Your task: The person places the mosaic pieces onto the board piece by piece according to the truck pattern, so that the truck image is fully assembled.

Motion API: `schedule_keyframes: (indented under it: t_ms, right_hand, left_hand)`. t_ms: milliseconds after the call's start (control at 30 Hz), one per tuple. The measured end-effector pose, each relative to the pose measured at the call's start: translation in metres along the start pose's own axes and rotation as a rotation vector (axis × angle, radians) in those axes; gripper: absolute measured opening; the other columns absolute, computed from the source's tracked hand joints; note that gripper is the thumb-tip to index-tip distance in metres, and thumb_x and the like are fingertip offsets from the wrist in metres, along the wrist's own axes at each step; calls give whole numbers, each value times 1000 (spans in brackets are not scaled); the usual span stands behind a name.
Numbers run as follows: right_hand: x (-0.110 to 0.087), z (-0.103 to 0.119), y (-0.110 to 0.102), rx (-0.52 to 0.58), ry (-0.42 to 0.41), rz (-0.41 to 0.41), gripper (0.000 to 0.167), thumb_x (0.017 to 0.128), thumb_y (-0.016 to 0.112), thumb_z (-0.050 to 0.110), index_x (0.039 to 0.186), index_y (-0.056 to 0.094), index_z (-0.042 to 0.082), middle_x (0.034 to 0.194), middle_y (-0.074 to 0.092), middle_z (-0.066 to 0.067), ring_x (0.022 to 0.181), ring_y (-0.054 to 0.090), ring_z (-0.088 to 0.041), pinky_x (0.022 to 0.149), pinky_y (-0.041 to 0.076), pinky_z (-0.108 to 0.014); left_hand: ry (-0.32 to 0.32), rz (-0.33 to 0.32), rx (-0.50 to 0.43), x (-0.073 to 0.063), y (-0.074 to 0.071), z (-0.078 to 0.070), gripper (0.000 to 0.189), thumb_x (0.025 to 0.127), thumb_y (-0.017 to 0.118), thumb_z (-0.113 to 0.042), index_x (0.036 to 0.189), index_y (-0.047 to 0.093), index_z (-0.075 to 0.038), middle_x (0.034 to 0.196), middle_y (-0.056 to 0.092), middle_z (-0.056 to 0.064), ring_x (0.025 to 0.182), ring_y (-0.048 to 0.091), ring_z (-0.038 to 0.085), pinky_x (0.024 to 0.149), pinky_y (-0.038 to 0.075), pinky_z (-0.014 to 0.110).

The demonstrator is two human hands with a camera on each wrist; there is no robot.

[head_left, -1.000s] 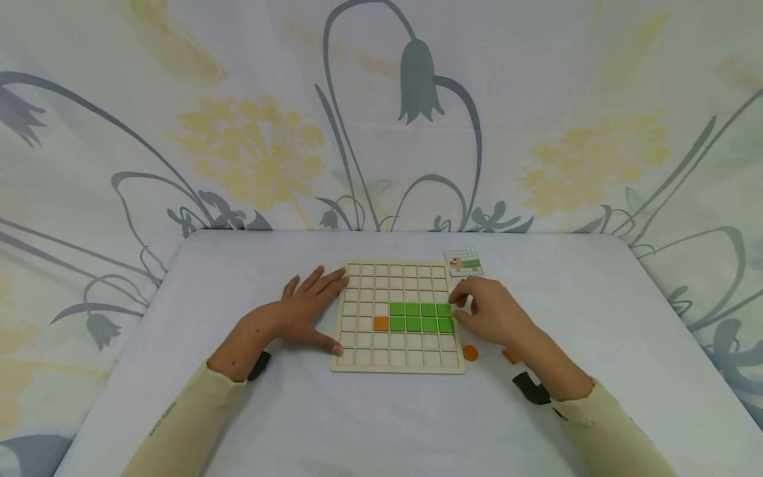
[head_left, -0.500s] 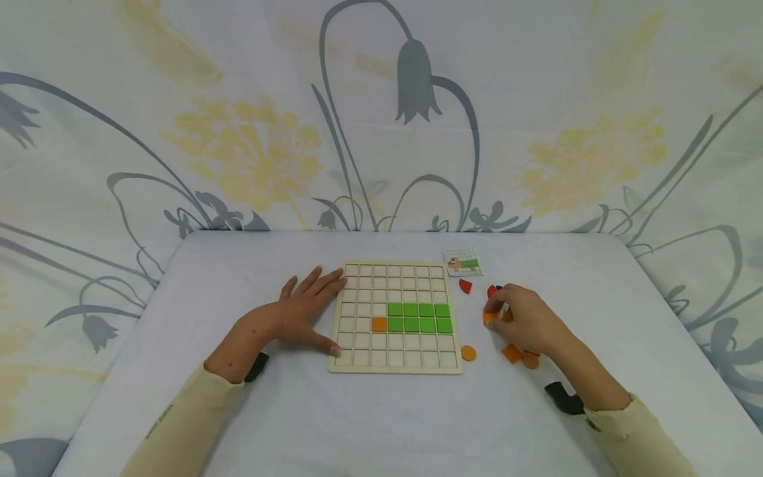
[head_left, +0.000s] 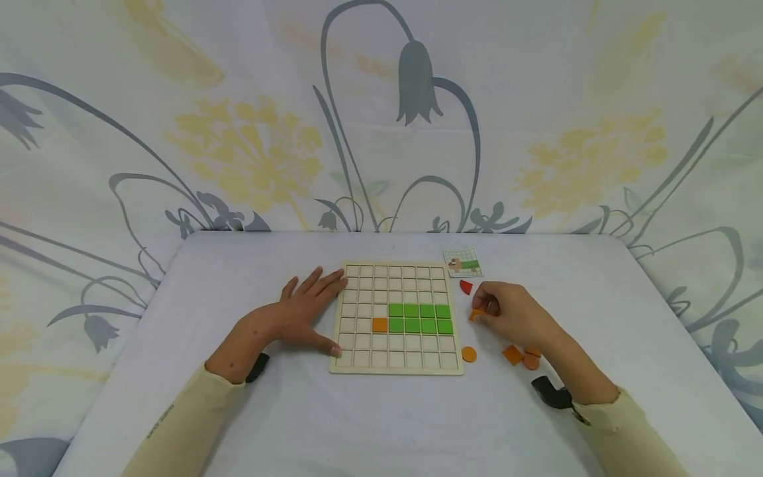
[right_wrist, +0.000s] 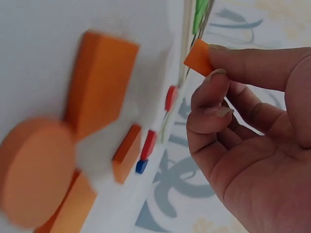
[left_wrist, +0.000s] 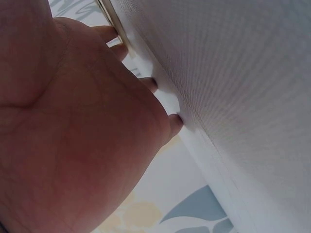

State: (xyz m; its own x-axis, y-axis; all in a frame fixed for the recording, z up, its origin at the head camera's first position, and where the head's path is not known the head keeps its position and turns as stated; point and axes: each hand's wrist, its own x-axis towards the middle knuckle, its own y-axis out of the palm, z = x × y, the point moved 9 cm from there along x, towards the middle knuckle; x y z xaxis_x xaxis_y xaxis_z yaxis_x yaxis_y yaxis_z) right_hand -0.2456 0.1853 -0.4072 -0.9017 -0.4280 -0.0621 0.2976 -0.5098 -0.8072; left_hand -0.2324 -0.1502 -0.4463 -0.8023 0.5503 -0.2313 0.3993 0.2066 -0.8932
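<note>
A wooden grid board (head_left: 363,341) lies on the table; two rows of green square tiles (head_left: 427,318) and one orange square tile (head_left: 379,324) sit in its cells. My left hand (head_left: 298,315) rests spread at the board's left edge, thumb and fingertips touching the frame. To the right of the board, my right hand (head_left: 512,311) pinches an orange tile (right_wrist: 198,57) between thumb and fingers, above the table. Only part of that tile's outline shows, the rest hidden by the fingertips.
A small pattern card (head_left: 462,263) lies by the board's top right corner. Near it is a red piece (head_left: 465,287). An orange disc (head_left: 469,354) and several orange pieces (head_left: 512,355) lie to the right. A blue piece (right_wrist: 141,166) shows in the right wrist view.
My right hand went from the board's right edge to the loose pieces, took hold of an orange tile, and now moves back left with it. The left hand stays put.
</note>
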Motion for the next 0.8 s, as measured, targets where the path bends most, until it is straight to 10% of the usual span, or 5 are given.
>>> schedule_keyframes:
  t_ms: [800]
  right_hand:
    - [56,100,60,133,-203,86,8,96,76,4,97,70,10,86,66,4,79,59,-15,75,52,-31]
  left_hand:
    - [12,0,-9,-2,-2,-1,128,80,85,-66,172,14,-13,180,4,5,164,-6,42,123,1,74]
